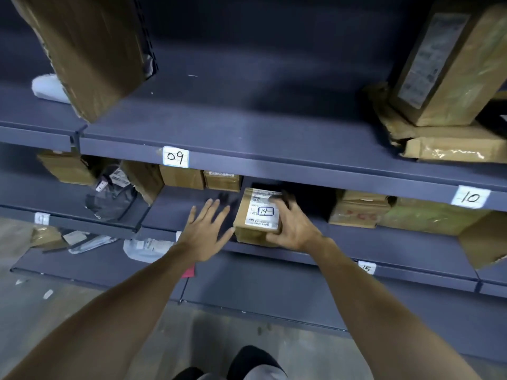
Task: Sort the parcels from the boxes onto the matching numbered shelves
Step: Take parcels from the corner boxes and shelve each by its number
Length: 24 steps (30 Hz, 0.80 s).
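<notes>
The right hand (295, 229) grasps the parcel marked 14 (258, 218) at the front edge of the shelf (175, 209). The left hand (204, 231) hovers beside it, fingers released.

I face dark blue-grey metal shelving (247, 127), whose back panel sinks into shadow under dim light. Beneath it is a pale grey concrete floor (27, 311) with small white scraps (48, 294).
</notes>
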Each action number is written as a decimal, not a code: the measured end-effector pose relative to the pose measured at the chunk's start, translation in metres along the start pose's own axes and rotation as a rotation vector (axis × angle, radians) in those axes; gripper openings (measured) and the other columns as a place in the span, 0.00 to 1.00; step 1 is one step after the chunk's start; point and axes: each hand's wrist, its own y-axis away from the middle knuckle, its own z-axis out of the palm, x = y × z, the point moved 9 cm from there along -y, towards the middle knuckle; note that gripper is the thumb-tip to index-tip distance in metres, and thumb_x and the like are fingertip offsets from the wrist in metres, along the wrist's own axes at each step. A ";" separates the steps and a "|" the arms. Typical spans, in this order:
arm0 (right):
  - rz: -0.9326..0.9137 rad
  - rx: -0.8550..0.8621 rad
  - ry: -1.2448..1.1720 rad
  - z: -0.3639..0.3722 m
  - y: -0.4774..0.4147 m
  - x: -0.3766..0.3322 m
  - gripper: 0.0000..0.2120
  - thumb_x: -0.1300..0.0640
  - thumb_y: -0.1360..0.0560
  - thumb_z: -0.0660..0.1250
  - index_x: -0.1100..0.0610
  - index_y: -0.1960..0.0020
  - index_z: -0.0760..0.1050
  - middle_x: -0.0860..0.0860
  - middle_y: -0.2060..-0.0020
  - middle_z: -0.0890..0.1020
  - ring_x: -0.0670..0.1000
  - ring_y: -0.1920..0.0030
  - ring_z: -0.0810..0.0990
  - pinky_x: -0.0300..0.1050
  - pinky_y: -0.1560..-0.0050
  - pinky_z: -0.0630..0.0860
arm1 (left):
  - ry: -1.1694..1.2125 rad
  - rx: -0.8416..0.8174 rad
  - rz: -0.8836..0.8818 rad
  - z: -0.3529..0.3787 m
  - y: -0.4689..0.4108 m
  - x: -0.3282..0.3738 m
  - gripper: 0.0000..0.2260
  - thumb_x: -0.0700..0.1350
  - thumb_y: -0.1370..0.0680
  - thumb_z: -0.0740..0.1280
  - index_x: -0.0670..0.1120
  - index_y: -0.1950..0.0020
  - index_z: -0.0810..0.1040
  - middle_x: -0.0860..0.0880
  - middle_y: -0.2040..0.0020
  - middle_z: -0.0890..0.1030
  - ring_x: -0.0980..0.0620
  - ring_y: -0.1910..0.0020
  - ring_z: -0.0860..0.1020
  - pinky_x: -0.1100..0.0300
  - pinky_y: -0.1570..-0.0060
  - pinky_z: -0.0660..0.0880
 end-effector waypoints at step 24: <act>0.064 0.219 0.223 0.055 -0.049 0.019 0.29 0.48 0.17 0.59 0.50 0.19 0.54 0.55 0.19 0.52 0.64 0.32 0.70 0.57 0.35 0.70 | 0.020 -0.122 0.072 0.082 -0.054 -0.036 0.34 0.68 0.20 0.42 0.52 0.18 0.46 0.48 0.18 0.43 0.47 0.19 0.41 0.40 0.23 0.39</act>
